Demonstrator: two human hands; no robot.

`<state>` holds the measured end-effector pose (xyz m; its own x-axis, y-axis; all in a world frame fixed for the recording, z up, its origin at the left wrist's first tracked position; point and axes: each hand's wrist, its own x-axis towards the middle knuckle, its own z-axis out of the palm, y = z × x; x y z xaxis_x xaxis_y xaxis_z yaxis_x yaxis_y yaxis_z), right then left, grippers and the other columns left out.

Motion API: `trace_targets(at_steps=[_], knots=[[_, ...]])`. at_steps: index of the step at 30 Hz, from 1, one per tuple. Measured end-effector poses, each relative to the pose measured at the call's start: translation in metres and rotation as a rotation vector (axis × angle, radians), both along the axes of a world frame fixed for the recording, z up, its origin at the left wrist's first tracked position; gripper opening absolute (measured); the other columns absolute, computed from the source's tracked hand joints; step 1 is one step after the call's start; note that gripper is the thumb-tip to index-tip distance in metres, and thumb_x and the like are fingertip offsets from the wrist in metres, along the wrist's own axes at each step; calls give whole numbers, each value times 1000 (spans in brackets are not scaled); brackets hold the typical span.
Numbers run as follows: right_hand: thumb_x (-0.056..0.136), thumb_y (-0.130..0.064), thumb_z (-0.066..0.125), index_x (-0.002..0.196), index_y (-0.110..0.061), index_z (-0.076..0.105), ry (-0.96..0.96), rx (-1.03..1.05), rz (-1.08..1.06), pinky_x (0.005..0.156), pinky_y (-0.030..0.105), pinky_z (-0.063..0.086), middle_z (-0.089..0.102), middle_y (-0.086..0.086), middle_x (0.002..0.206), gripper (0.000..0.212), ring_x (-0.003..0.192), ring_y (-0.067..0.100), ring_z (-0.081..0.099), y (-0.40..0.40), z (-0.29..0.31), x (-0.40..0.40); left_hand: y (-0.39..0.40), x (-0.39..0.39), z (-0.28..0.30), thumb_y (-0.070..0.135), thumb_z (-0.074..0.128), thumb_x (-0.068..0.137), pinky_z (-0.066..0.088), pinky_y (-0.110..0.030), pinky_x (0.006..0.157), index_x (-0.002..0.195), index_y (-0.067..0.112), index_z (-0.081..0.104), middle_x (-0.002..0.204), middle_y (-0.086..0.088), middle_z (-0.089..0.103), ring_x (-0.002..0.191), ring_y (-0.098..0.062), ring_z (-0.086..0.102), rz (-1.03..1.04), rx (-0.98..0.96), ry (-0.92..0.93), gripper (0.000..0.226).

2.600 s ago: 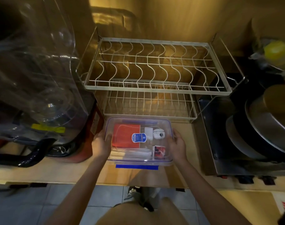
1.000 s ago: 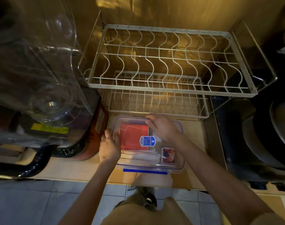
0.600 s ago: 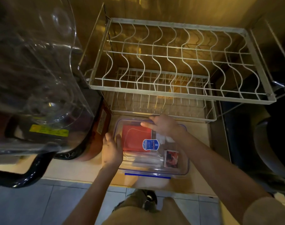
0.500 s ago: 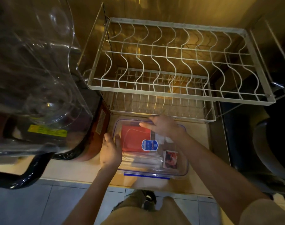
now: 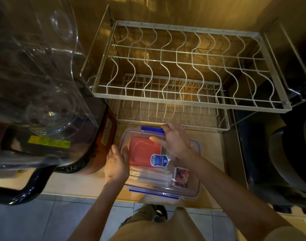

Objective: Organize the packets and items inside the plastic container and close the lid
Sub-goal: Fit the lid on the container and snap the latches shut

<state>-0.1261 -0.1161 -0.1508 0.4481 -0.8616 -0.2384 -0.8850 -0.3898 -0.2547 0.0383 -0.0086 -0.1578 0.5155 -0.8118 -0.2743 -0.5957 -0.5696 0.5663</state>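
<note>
A clear plastic container (image 5: 192,188) with a clear lid and blue clips sits on the counter near its front edge. Through the lid I see a red packet (image 5: 143,150), a blue-and-white label (image 5: 159,160) and a small picture packet (image 5: 181,176). My left hand (image 5: 116,164) presses against the container's left side, fingers apart. My right hand (image 5: 173,140) lies on the far part of the lid, fingertips at the rear blue clip (image 5: 152,129). A front blue clip (image 5: 154,193) hangs at the near edge.
A two-tier wire dish rack (image 5: 183,66) stands just behind the container. A large clear water jug (image 5: 35,75) on a dark stand fills the left. Dark pans and a stove (image 5: 288,153) crowd the right. Tiled floor lies below the counter edge.
My right hand moved from the container's right side onto the lid and reached the rear clip, which now shows blue. My left hand stayed at the left side. The camera shifted closer.
</note>
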Motion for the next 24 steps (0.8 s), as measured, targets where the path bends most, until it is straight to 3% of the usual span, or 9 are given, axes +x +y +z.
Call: trace_targets(at_steps=[4,8,14,17,20,22,24], knots=[[75,-72,24,109,-1,62,-52,-5,-19,104,40,39,57,14,120,87,122,30,45,2,-1,2,0,-2,4,25,37,97,42,-49,83,103,-4,42,109,-31,55,105,-45,52,16,17,1,29],[84,-57,47,105,0,62,-89,-26,-36,97,38,40,57,11,109,62,113,27,47,5,2,4,-1,-2,5,24,36,97,42,-48,83,103,-5,42,111,-31,54,106,-46,53,17,17,3,30],[87,-54,44,102,-5,62,-77,-91,-27,86,30,38,54,5,102,54,101,19,45,7,0,4,-1,-2,5,25,36,97,42,-48,80,101,-5,42,110,-31,54,104,-46,53,12,5,1,31],[87,-55,45,105,-5,63,-93,-84,-35,91,33,41,57,7,106,56,107,22,47,8,-2,3,0,-1,3,26,36,97,43,-49,81,102,-4,42,109,-31,55,104,-46,53,6,-4,-11,31],[87,-53,48,120,-6,59,-138,-18,-69,104,39,37,57,11,123,58,122,27,43,6,3,4,-1,0,0,25,36,97,41,-51,85,102,-5,42,110,-33,54,106,-47,51,-4,-17,-23,32],[90,-46,49,133,-10,48,-212,-8,-115,108,37,31,53,10,134,56,128,26,40,13,12,4,-2,0,-1,26,36,97,41,-52,87,104,-6,42,112,-33,54,107,-47,50,-5,-14,-28,33],[91,-37,53,133,-11,47,-300,-27,-160,106,35,32,53,8,131,50,125,23,42,35,22,-1,-2,0,-1,26,35,97,41,-53,88,105,-5,42,113,-33,53,108,-48,50,-3,-17,-25,33]])
